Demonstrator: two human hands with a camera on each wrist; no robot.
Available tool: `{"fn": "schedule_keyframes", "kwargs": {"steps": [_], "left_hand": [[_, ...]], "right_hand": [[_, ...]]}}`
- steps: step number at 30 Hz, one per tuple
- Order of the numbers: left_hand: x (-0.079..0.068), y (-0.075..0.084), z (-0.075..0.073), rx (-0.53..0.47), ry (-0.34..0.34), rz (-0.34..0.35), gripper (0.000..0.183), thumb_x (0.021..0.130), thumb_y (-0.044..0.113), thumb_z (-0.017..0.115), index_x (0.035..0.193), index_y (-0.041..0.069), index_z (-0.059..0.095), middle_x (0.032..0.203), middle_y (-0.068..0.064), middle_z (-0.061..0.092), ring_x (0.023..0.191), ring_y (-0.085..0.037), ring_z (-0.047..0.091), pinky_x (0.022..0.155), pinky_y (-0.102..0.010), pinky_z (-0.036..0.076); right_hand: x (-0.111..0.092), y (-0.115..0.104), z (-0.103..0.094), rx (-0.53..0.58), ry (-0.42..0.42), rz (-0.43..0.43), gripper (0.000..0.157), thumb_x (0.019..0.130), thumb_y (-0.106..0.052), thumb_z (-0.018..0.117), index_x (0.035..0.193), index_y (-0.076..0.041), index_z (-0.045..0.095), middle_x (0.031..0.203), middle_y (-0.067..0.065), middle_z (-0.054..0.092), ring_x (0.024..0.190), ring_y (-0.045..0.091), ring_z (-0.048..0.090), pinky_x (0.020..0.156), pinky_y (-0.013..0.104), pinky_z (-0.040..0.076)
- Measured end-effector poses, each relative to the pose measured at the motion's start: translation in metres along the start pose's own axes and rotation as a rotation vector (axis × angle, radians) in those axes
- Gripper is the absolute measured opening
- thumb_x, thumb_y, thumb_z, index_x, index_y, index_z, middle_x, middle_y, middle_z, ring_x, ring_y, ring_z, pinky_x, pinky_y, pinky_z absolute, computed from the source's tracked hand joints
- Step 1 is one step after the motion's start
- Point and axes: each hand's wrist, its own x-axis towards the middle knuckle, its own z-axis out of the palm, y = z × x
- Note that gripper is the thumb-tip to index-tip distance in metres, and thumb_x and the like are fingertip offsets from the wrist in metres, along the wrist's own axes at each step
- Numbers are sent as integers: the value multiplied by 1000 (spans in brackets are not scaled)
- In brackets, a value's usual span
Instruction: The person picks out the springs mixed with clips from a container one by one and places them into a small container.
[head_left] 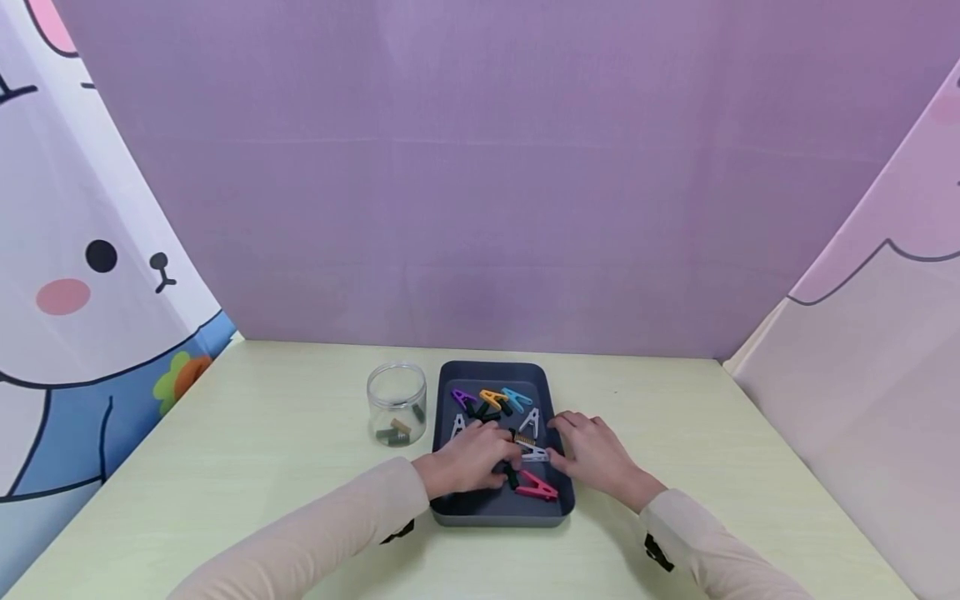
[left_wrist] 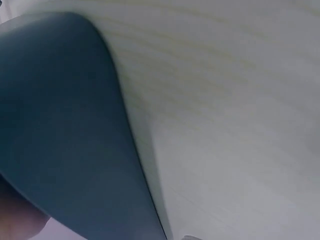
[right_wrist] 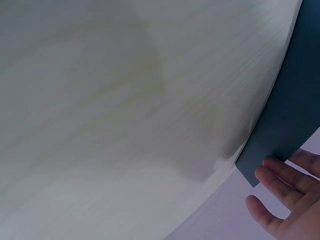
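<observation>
Matt plastic tray [head_left: 502, 520], clear glossy jar [head_left: 397, 404], smooth plastic clips [head_left: 546, 492], smooth wood-grain tabletop [head_left: 300, 433], creased cloth backdrop [head_left: 480, 183]

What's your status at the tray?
Left grip over tray, hold unclear. Right grip at its right edge. Clips inside. Jar left of tray, seemingly out of the way.

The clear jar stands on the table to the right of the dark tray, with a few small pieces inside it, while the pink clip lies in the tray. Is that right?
Not quite: the head view shows the clear jar on the table to the left of the dark tray. It does have a few small pieces inside, and the pink clip lies in the tray.
</observation>
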Motion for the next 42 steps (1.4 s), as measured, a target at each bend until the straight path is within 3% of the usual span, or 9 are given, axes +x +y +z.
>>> {"fn": "schedule_keyframes", "kwargs": {"steps": [18, 25, 29, 36, 42], "left_hand": [[-4, -7, -5, -26, -45, 20, 13, 78, 31, 70, 90, 31, 67, 91, 15, 61, 88, -7, 53, 73, -26, 38], [-7, -9, -11, -22, -50, -14, 13, 78, 33, 69, 91, 32, 65, 93, 15, 60, 91, -9, 52, 85, -38, 42], [-8, -11, -15, -11, -50, -41, 14, 78, 34, 69, 92, 31, 65, 94, 15, 61, 93, -10, 52, 87, -40, 42], [-13, -19, -24, -39, 10, -35, 14, 77, 29, 69, 90, 26, 67, 92, 12, 63, 97, -14, 56, 101, -47, 35], [-17, -24, -38, -30, 62, -69, 11, 79, 29, 68, 89, 26, 66, 92, 10, 63, 89, -12, 52, 85, -38, 42]], "right_hand": [[-1, 0, 1, 2, 4, 0, 41, 78, -37, 66, 109, -10, 61, 113, 6, 61, 102, 21, 58, 85, 44, 45], [-1, 1, 1, 12, -2, 7, 41, 79, -37, 65, 109, -10, 61, 113, 6, 61, 103, 21, 58, 85, 44, 45], [-1, 1, 1, 14, -1, 9, 40, 79, -37, 65, 109, -10, 61, 113, 6, 61, 103, 21, 58, 85, 44, 45], [-1, 1, 1, 14, 13, -3, 40, 78, -36, 66, 108, -10, 62, 112, 6, 61, 102, 21, 58, 84, 44, 45], [-2, 0, 0, 10, 27, -15, 39, 79, -35, 65, 107, -9, 62, 111, 6, 62, 101, 21, 58, 84, 43, 45]]}}
